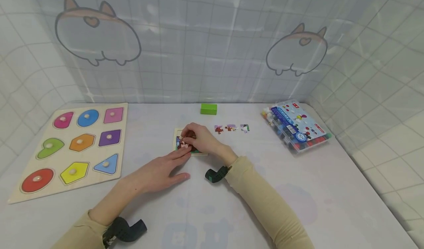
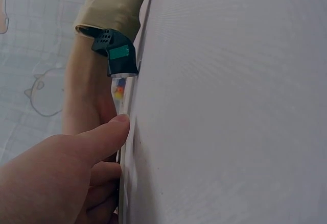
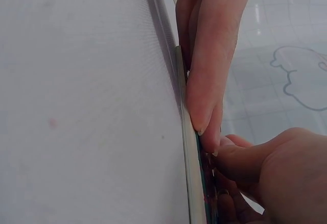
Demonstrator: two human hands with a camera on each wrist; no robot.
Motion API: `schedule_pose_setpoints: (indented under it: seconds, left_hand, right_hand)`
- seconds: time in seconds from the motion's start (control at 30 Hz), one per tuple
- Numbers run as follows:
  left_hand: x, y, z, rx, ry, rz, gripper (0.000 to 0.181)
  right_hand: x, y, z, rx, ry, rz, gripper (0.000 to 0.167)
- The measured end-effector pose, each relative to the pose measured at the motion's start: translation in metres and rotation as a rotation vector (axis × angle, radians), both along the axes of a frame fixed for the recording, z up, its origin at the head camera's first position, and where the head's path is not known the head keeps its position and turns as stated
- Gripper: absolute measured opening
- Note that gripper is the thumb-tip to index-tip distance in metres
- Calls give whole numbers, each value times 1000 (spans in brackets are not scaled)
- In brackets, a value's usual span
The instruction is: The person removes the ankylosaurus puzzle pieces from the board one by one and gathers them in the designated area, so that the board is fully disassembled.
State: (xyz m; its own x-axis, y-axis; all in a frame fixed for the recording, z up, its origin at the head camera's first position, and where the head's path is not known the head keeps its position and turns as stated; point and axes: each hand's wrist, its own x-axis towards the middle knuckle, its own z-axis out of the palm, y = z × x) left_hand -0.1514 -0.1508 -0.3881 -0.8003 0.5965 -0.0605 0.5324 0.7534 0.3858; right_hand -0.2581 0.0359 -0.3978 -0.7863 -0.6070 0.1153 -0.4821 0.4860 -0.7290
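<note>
- Work in hand, as I judge it from here: setting a jigsaw piece into the small puzzle board (image 1: 175, 140), which lies on the table (image 1: 251, 212) under both hands
- Left hand (image 1: 159, 173): released, fingers straight with their tips on the near part of the puzzle, thumb spread apart from it; I would use it only as a light brace, so the board cannot skate
- Right hand (image 1: 203, 140): fingers curled, their tips bunched low over the picture; I cannot tell whether a piece is pinched there, as the hand hides the spot and the right wrist view shows no clear piece
- Loose stock: a reddish piece (image 1: 219, 129), a middle piece (image 1: 230, 127) and a white-and-green piece (image 1: 245, 127) in a row, just beyond the right hand and right of the board
- Technique note: I would match tab to socket before any push, then press straight down with a flat fingertip; tilted pressure could lift the neighbours
- Risk I see: the hands crowd one small area, so the left fingertips might cover the very gap wanted; I would slide them towards the rim
- Check: I would feel for a level seam before letting go
</note>
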Motion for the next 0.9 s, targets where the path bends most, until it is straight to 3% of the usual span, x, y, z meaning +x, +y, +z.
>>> schedule_pose_setpoints:
  seconds: [0.27,0.9]
  left_hand:
    - [0,0,0,0,-7,-1,71]
    - [-1,0,0,2,-7,-21,72]
  right_hand:
    - [-1,1,0,-9,-34,-6,18]
    - [-1,1,1,-20,-60,14,15]
